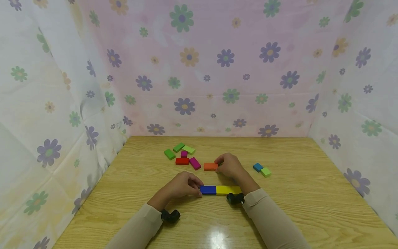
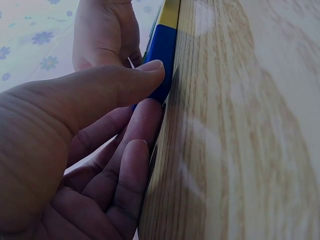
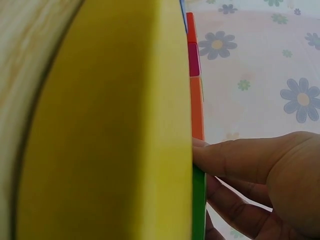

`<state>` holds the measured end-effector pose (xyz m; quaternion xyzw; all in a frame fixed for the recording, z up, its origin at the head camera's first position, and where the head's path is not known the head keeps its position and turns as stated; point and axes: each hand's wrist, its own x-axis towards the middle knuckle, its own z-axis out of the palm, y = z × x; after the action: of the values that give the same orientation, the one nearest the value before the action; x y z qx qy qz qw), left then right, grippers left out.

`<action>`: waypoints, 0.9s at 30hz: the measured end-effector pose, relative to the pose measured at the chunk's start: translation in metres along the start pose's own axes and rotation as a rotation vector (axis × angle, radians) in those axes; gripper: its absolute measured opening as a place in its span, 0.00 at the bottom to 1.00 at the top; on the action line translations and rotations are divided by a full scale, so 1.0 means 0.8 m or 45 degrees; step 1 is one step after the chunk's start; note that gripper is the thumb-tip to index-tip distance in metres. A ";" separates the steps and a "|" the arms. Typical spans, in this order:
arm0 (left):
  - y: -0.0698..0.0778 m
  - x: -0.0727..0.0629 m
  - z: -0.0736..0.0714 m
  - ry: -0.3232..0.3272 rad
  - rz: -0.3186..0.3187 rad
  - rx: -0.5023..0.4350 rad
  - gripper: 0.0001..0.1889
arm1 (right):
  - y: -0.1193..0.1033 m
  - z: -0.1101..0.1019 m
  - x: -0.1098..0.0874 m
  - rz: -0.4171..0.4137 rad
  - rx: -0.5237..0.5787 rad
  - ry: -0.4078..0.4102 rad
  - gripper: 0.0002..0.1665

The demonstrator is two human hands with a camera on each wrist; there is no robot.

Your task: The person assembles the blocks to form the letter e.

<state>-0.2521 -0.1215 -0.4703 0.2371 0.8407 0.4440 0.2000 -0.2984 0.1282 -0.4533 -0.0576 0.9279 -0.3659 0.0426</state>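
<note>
Blue block (image 1: pixel 208 190) and orange block (image 1: pixel 210 167) seem light, stiff and best end-pinched, as our left hand (image 1: pixel 181 185) and right hand (image 1: pixel 230 166) respectively do.

My sleeves (image 1: pixel 273 221) are plain beige, my table (image 1: pixel 298 155) yellowish wood grain. From the blue block (image 1: pixel 208 190), the yellow block (image 1: pixel 228 190) sits at three o'clock, the orange block (image 1: pixel 210 167) at twelve, a green block (image 3: pixel 199 202) near one, the red block (image 1: pixel 182 161) between ten and eleven; the pink cloth (image 1: pixel 211 34) at twelve carries purple, green and orange flowers (image 1: pixel 181 18).
</note>
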 end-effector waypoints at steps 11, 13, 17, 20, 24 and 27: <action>0.000 -0.001 0.000 -0.007 -0.004 -0.011 0.13 | 0.000 0.001 0.000 -0.011 -0.016 0.008 0.19; 0.001 -0.001 0.000 -0.006 -0.009 -0.009 0.13 | 0.000 0.000 -0.001 -0.017 -0.018 0.007 0.19; 0.001 -0.001 0.000 -0.003 -0.014 0.003 0.13 | -0.001 0.000 -0.001 -0.018 -0.028 0.007 0.19; 0.000 -0.002 0.000 0.001 -0.012 0.004 0.13 | -0.002 0.000 -0.002 -0.005 -0.021 0.006 0.19; 0.002 -0.003 0.000 0.005 -0.004 -0.002 0.13 | -0.002 0.001 -0.002 0.003 -0.012 0.001 0.19; 0.003 -0.004 0.000 0.006 -0.005 -0.004 0.12 | -0.001 0.001 -0.001 0.004 -0.006 0.004 0.19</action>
<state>-0.2492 -0.1219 -0.4678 0.2341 0.8409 0.4454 0.1992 -0.2971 0.1273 -0.4533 -0.0556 0.9289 -0.3637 0.0417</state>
